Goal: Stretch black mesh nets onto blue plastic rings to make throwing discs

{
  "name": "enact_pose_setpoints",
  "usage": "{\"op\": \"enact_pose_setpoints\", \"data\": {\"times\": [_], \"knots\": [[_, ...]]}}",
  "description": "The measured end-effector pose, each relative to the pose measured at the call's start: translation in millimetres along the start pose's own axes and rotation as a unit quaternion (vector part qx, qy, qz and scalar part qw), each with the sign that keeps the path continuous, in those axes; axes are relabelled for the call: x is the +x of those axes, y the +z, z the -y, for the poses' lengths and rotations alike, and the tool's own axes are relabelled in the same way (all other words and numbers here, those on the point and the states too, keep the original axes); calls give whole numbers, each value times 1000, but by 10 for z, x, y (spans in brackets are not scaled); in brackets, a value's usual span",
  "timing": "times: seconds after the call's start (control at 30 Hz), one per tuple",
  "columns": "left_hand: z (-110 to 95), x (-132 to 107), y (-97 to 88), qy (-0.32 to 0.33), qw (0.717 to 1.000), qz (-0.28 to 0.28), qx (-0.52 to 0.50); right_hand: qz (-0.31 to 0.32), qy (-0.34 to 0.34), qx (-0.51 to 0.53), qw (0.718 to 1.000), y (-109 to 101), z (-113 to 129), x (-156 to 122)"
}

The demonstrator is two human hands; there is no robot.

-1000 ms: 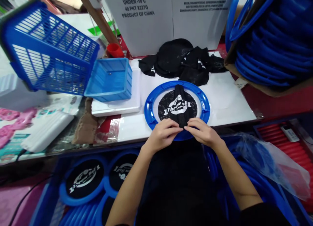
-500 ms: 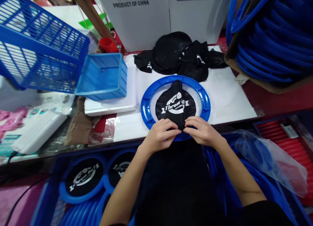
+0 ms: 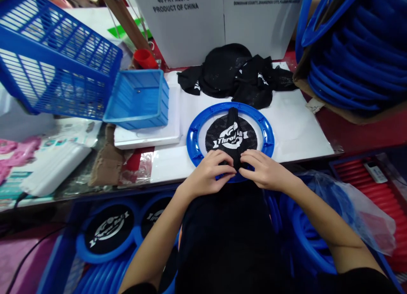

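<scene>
The work surface is a red bench (image 3: pixel 372 137) with a white sheet (image 3: pixel 295 133) laid over it, crossing the middle of the frame. A printed carton (image 3: pixel 178 35) stands at top centre; a pile of black cloths (image 3: pixel 225 69) lies in front of it. At centre left, a blue bin (image 3: pixel 136 99) rests on a white slab (image 3: pixel 149 141), beside a tilted slatted basket (image 3: pixel 63 60) at upper left. A box at upper right holds blue hoops (image 3: pixel 352 82). Below the bench, printed discs (image 3: pixel 108 230) lie at lower left and a clear bag (image 3: pixel 365 217) at lower right. The ring (image 3: pixel 193 141) lies flat on the sheet at frame centre; its outline appears longest from left to right. The mesh cloth (image 3: pixel 216 130) is positioned within the ring, its lettering upright to the viewer, right end slightly higher. A fold in the cloth runs from the far rim to the near rim. The left hand (image 3: pixel 211 173) and right hand (image 3: pixel 265 171) each pinch the cloth's near end between thumb and fingertips, nearly meeting.
</scene>
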State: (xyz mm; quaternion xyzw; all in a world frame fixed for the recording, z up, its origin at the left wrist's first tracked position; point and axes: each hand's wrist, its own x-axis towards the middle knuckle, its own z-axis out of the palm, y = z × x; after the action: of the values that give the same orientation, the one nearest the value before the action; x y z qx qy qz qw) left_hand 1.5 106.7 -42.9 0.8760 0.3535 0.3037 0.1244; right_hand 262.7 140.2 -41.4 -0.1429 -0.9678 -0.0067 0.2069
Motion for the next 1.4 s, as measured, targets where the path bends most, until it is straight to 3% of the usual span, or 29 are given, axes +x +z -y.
{"op": "enact_pose_setpoints", "data": {"times": [0.07, 0.13, 0.2, 0.3, 0.4, 0.5, 0.6, 0.7, 0.87, 1.07, 1.17, 1.3, 1.4], "knots": [[2, 51, -53, -93, 993, -13, 68, 38, -4, -12, 999, -64, 38, 46], [14, 119, -79, -226, 958, -21, 174, 76, -17, -6, 997, -126, 81, 108], [35, 190, -83, -325, 920, 17, 219, 134, -26, 16, 991, -198, 110, 190], [89, 250, -88, -345, 916, 104, 175, 248, -6, 76, 966, -346, 79, 353], [179, 215, -110, -303, 937, 132, 115, 314, 22, 193, 930, -483, -89, 571], [295, 121, -131, -257, 956, 125, 73, 276, 52, 265, 922, -457, -379, 810], [393, 37, -155, -208, 971, 111, 38, 202, 63, 167, 963, -214, -684, 983], [413, 5, -167, -181, 978, 104, 24, 205, 30, 76, 975, 92, -858, 1052], [289, 106, -68, -264, 962, 17, 64, 183, 25, 119, 976, 297, -842, 1072], [286, 183, 30, -326, 931, -166, -6, 120, 172, 272, 939, 240, -890, 1162], [349, 127, 36, -337, 911, -235, -45, 97, 191, 327, 920, 247, -973, 1284], [403, 93, 36, -357, 895, -262, -51, 134, 148, 306, 931, 306, -1030, 1451], [420, 131, 5, -380, 894, -236, -33, 115, 140, 262, 948, 380, -1009, 1487]]}}
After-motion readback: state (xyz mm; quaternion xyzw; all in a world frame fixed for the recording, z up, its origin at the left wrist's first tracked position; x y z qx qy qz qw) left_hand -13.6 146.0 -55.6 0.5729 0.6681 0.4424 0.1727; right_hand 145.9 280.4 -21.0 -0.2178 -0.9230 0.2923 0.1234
